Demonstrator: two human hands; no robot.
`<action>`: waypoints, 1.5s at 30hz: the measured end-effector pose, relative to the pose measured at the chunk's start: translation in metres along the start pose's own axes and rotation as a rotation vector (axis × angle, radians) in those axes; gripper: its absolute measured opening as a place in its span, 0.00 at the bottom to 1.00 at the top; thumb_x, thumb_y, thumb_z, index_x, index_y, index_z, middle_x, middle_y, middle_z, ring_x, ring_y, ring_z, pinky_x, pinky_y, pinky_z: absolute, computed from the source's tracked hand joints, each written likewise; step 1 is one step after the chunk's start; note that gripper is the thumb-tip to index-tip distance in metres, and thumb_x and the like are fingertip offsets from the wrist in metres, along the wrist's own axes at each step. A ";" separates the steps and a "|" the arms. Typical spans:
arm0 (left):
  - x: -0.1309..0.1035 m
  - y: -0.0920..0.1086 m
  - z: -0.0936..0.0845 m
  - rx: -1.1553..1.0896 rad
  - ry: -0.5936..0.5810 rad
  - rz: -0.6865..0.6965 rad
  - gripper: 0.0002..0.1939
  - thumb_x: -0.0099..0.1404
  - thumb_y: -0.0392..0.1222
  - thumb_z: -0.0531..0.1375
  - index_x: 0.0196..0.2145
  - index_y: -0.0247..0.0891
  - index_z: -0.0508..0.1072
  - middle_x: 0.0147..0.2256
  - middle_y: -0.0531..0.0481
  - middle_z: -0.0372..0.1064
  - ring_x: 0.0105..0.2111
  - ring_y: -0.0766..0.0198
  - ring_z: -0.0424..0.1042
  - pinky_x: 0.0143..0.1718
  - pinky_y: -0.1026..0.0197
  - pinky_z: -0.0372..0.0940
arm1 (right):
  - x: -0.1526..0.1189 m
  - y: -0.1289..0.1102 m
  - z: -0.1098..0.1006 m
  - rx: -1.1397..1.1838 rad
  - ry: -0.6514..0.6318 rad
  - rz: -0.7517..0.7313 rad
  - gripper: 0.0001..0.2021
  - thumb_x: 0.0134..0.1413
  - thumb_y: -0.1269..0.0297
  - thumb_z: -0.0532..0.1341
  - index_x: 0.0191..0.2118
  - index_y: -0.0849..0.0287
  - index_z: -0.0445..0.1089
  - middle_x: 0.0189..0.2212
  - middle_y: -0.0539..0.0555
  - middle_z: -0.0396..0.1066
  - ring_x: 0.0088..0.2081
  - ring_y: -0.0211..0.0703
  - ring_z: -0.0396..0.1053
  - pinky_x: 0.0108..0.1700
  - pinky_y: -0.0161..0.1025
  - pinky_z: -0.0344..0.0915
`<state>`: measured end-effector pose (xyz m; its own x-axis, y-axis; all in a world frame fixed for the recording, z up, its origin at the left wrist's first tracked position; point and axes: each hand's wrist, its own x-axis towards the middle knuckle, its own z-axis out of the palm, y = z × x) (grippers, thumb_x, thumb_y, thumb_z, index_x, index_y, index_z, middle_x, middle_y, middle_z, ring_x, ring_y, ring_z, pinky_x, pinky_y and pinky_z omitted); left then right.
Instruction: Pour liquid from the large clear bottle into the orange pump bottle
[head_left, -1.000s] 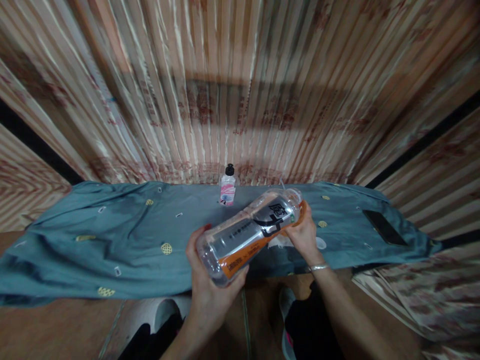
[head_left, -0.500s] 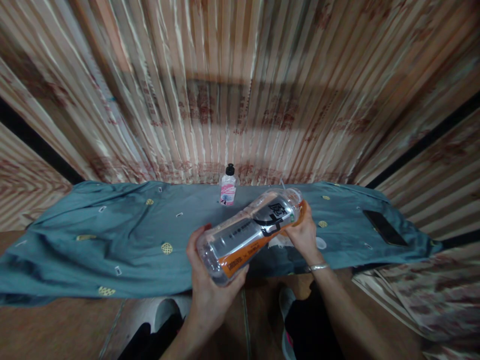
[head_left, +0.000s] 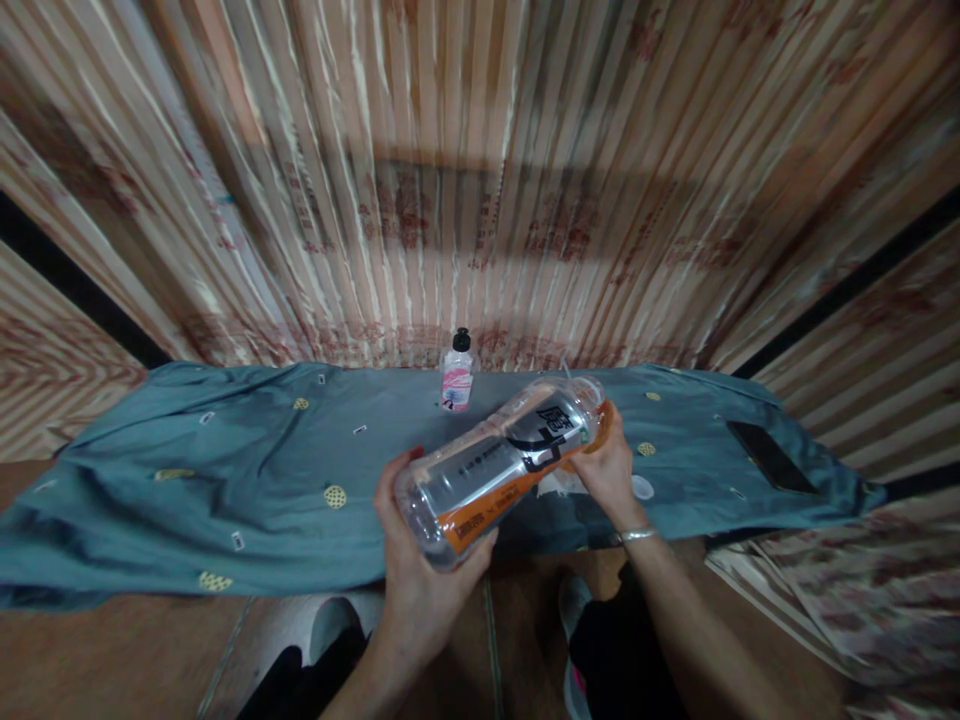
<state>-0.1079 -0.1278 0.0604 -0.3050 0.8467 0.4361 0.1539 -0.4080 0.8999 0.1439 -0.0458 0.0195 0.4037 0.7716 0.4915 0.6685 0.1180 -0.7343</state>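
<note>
Holding a large clear plastic bottle with an orange and silver label [head_left: 499, 470] between both hands, slanted, base toward the person at left, neck end up and right. Left hand [head_left: 424, 575] wraps the base, grip spread about as wide as the bottle, fingers on one side, thumb on the other. Right hand [head_left: 607, 465] has its grip around the neck end; fingers partly hidden there, exact hold can't tell. Silver bracelet [head_left: 637, 535] on right wrist. Bottle sits over the front middle of the table with blue-green patterned cloth [head_left: 255, 480]; contact with cloth can't tell. Small clear bottle with black cap and pink label [head_left: 457, 378] upright near the back edge, beyond the big one, apart from both hands. Pale round disc [head_left: 642, 487] just beside the right wrist. Flat black rectangular object, phone-like [head_left: 770, 456], lies on cloth far right. Striped beige curtain with reddish print [head_left: 450, 200] behind.
</note>
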 end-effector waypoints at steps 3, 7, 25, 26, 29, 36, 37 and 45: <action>0.000 0.000 0.000 0.011 0.001 -0.014 0.46 0.48 0.44 0.74 0.61 0.45 0.58 0.57 0.42 0.63 0.48 0.56 0.75 0.45 0.57 0.75 | 0.000 -0.001 0.000 0.002 0.000 -0.006 0.45 0.39 0.48 0.69 0.63 0.62 0.60 0.54 0.65 0.74 0.52 0.61 0.75 0.54 0.55 0.71; 0.000 0.001 0.000 0.007 -0.001 -0.027 0.46 0.48 0.45 0.73 0.61 0.45 0.58 0.56 0.42 0.63 0.48 0.55 0.75 0.45 0.55 0.75 | 0.000 -0.003 -0.001 -0.002 0.002 -0.001 0.45 0.38 0.50 0.70 0.63 0.62 0.60 0.54 0.66 0.74 0.53 0.62 0.75 0.54 0.55 0.71; 0.000 0.000 -0.001 0.021 0.011 -0.001 0.46 0.48 0.44 0.74 0.61 0.45 0.59 0.57 0.42 0.62 0.49 0.55 0.74 0.44 0.56 0.75 | 0.000 -0.001 0.000 0.011 0.009 -0.010 0.44 0.38 0.51 0.71 0.62 0.61 0.61 0.54 0.64 0.75 0.52 0.59 0.75 0.53 0.52 0.73; 0.000 0.000 -0.001 0.025 0.013 0.001 0.46 0.47 0.45 0.74 0.61 0.45 0.59 0.56 0.42 0.63 0.49 0.54 0.74 0.44 0.56 0.75 | 0.000 -0.001 0.000 0.011 0.007 -0.008 0.44 0.38 0.51 0.71 0.62 0.61 0.61 0.54 0.65 0.75 0.52 0.59 0.75 0.54 0.53 0.72; 0.000 0.001 -0.001 0.029 0.003 -0.004 0.46 0.48 0.45 0.73 0.61 0.45 0.59 0.56 0.42 0.63 0.49 0.55 0.74 0.44 0.56 0.75 | 0.000 -0.002 0.000 0.015 -0.006 0.001 0.44 0.38 0.50 0.70 0.62 0.62 0.61 0.54 0.65 0.75 0.52 0.60 0.75 0.54 0.54 0.72; 0.000 0.002 -0.002 0.033 0.002 -0.004 0.46 0.48 0.44 0.74 0.61 0.44 0.58 0.57 0.41 0.62 0.49 0.54 0.74 0.45 0.56 0.75 | 0.001 -0.006 0.000 0.016 -0.009 0.000 0.43 0.38 0.51 0.70 0.62 0.61 0.62 0.53 0.65 0.75 0.51 0.60 0.76 0.52 0.53 0.73; 0.000 0.001 -0.003 0.031 -0.009 -0.002 0.46 0.48 0.43 0.74 0.61 0.44 0.58 0.57 0.41 0.62 0.50 0.55 0.74 0.45 0.56 0.75 | 0.001 -0.006 0.000 0.013 -0.010 0.008 0.43 0.38 0.51 0.69 0.62 0.61 0.61 0.53 0.65 0.75 0.51 0.61 0.76 0.52 0.54 0.73; 0.000 0.000 -0.003 0.039 -0.012 0.011 0.47 0.49 0.44 0.74 0.62 0.45 0.57 0.58 0.41 0.62 0.50 0.55 0.74 0.47 0.56 0.74 | 0.000 -0.003 0.001 0.002 0.001 0.000 0.44 0.38 0.51 0.70 0.63 0.63 0.60 0.54 0.66 0.74 0.52 0.61 0.75 0.53 0.54 0.72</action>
<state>-0.1102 -0.1293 0.0606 -0.2920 0.8464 0.4453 0.1933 -0.4037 0.8942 0.1414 -0.0456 0.0216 0.4043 0.7708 0.4924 0.6673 0.1196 -0.7351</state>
